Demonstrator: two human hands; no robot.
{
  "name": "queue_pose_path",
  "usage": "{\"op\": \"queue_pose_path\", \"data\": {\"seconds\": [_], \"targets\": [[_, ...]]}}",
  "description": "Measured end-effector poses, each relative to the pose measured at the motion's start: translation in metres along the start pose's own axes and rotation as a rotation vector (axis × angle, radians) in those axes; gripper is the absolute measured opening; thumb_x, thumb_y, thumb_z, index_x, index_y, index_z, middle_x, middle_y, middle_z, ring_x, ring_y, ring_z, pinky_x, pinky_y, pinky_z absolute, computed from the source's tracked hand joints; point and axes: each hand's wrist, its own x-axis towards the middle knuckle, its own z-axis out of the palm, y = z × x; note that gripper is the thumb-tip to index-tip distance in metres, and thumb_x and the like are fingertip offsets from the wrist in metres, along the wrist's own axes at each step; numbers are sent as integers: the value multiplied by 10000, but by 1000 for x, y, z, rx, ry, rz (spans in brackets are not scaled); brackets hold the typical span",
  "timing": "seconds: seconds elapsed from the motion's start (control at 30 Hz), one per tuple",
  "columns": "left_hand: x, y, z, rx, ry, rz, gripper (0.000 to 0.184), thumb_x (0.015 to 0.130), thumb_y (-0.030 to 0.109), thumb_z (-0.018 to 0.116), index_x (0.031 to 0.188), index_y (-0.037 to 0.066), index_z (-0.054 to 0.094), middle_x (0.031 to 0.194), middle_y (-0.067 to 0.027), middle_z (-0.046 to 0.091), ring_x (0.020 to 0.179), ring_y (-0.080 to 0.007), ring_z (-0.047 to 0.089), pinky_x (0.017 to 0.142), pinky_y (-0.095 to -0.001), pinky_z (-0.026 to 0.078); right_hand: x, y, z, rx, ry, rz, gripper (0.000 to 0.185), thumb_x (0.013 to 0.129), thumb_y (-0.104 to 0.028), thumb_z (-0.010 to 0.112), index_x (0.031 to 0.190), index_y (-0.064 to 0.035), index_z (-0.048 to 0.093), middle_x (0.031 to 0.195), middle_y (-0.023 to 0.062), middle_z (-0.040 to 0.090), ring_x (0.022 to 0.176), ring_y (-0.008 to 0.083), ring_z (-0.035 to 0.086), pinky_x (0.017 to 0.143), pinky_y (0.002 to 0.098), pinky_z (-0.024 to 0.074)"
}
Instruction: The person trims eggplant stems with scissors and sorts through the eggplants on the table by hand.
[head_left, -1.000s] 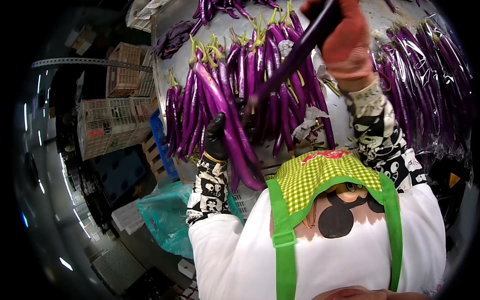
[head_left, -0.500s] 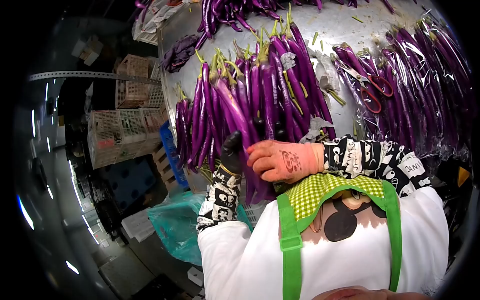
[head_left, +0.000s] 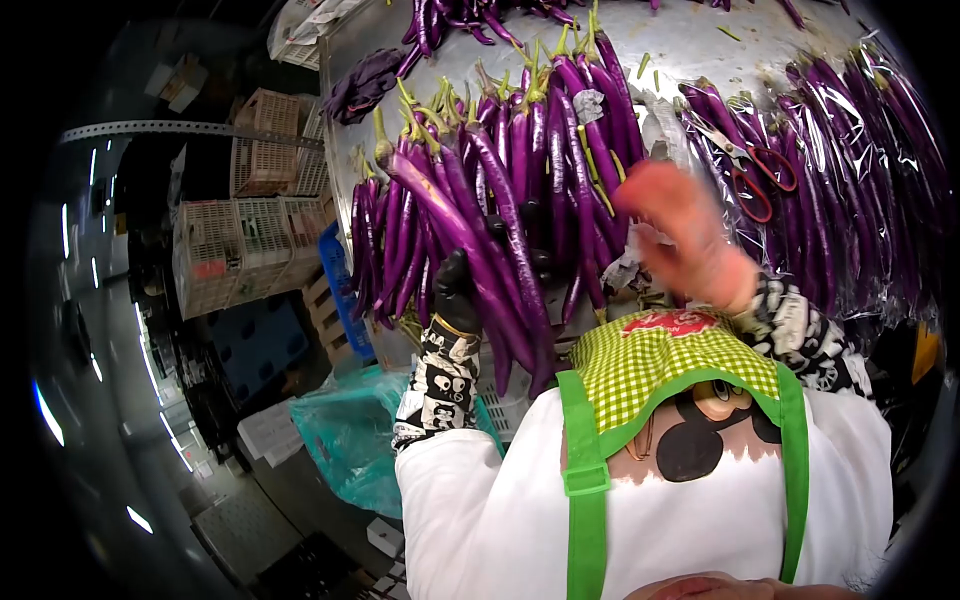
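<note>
My left hand (head_left: 458,292), in a black glove, is wrapped round several long purple eggplants (head_left: 452,225). Their stems point away from me and their lower ends hang near my apron. My right hand (head_left: 688,238), in an orange-pink glove, is raised to the right of this bunch, apart from it. Motion smears its fingers, and whether they hold anything is unclear. Close beneath it lies a crumpled greyish scrap (head_left: 625,268). More loose eggplants (head_left: 560,170) lie behind the held ones on the metal table (head_left: 660,45).
Scissors with red handles (head_left: 752,182) rest on plastic-wrapped eggplants (head_left: 830,190) at the right. A dark cloth (head_left: 362,84) lies at the table's left edge. Plastic crates (head_left: 240,250) stand left of the table, with a teal plastic bag (head_left: 350,435) lower down.
My right hand has left the held eggplants and moved right and away from me. The held bunch has tilted, its stem ends shifting left and its lower ends spreading apart.
</note>
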Motion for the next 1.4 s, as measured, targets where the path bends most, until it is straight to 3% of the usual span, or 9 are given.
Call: {"op": "queue_pose_path", "data": {"seconds": [0.07,0.2,0.5,0.63,0.87,1.0,1.03,1.23,1.4], "targets": [[-1,4,-4,14,8,21,535,952,298,595,1378,-17,518,1290,-157,635,1133,-315,627,1021,-466,500,-27,47,-23,-447,70,283,613,771,-73,731,1347,-60,523,1245,202,574,1147,378,545,1013,481,436],[-4,7,-9,44,33,39,533,951,297,596,1375,-17,521,1288,-157,637,1134,-313,627,1024,-465,499,-75,116,-59,-823,-251,780,703,831,-282,765,1413,-26,465,1327,192,550,1205,384,515,1033,465,424],[-1,7,-16,171,87,66,529,949,296,598,1370,-16,526,1283,-156,640,1136,-309,628,1031,-463,496,-74,105,-65,-889,-411,766,604,850,-258,747,1391,-120,516,1203,176,584,1087,377,569,938,458,474],[-6,11,-11,4,-91,16,546,935,295,615,1374,-15,520,1283,-158,638,1161,-303,616,1071,-460,474,-90,111,-68,-871,-509,759,630,882,-273,696,1443,-123,450,1133,161,628,1005,351,646,867,438,523],[-8,9,-12,21,65,124,533,923,330,637,1316,-21,561,1225,-158,658,1103,-296,638,1029,-433,501,-86,98,-80,-612,-415,898,658,869,-191,595,1491,-97,402,1188,188,675,1061,375,661,915,465,513],[-10,7,-14,18,125,145,528,916,350,649,1283,-25,584,1192,-158,670,1071,-292,651,1005,-417,516,-82,69,-89,-193,-194,1012,611,887,-163,728,1434,-64,475,1191,132,685,1075,186,684,898,314,521],[-8,8,-14,17,118,142,520,917,344,647,1277,-25,586,1188,-157,671,1067,-290,652,1003,-416,517,-89,75,-79,231,24,944,609,878,-122,775,1414,-32,500,1216,56,653,1053,76,618,891,244,496],[-16,7,-8,51,81,113,469,921,310,634,1243,-30,600,1161,-152,675,1048,-282,656,990,-410,522,-66,32,-68,704,-163,927,568,907,-54,711,1429,-19,490,1120,25,615,946,58,523,914,224,451],[-26,5,-12,113,70,96,428,924,281,623,1214,-33,611,1139,-148,679,1033,-276,660,979,-405,525,-36,1,-31,1047,-139,946,576,910,-121,749,1407,-21,475,985,11,600,885,64,544,793,202,459]]}}
